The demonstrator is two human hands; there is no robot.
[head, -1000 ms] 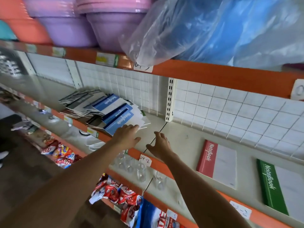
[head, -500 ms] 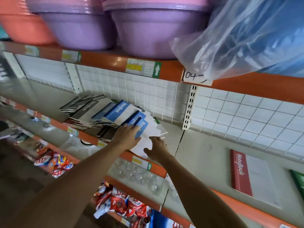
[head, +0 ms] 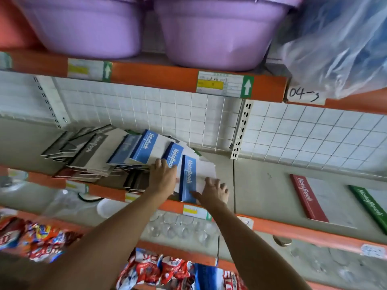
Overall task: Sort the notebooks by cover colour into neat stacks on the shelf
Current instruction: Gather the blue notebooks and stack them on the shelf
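A loose heap of notebooks lies on the grey shelf [head: 255, 185]: black-spined ones [head: 88, 147] at the left, blue-spined ones [head: 144, 146] in the middle. The nearest blue notebook [head: 188, 176] sticks out toward the shelf's front edge. My left hand [head: 162, 176] lies flat on the heap beside it, fingers on another blue cover. My right hand [head: 213, 190] rests on that nearest notebook's white page area, fingers spread. Further right, a red notebook [head: 305, 199] and a green notebook [head: 368, 206] lie apart, flat on the shelf.
Purple basins [head: 217, 32] and a clear plastic bag [head: 339, 38] sit on the shelf above. White wire grid [head: 314, 135] backs the shelf. Below are glass cups [head: 180, 229] and snack packets [head: 159, 271]. Bare shelf lies between the heap and the red notebook.
The view has shifted left and closer to the heap. Both hands moved further onto the blue notebooks; my right hand went from the shelf edge onto the nearest blue one.
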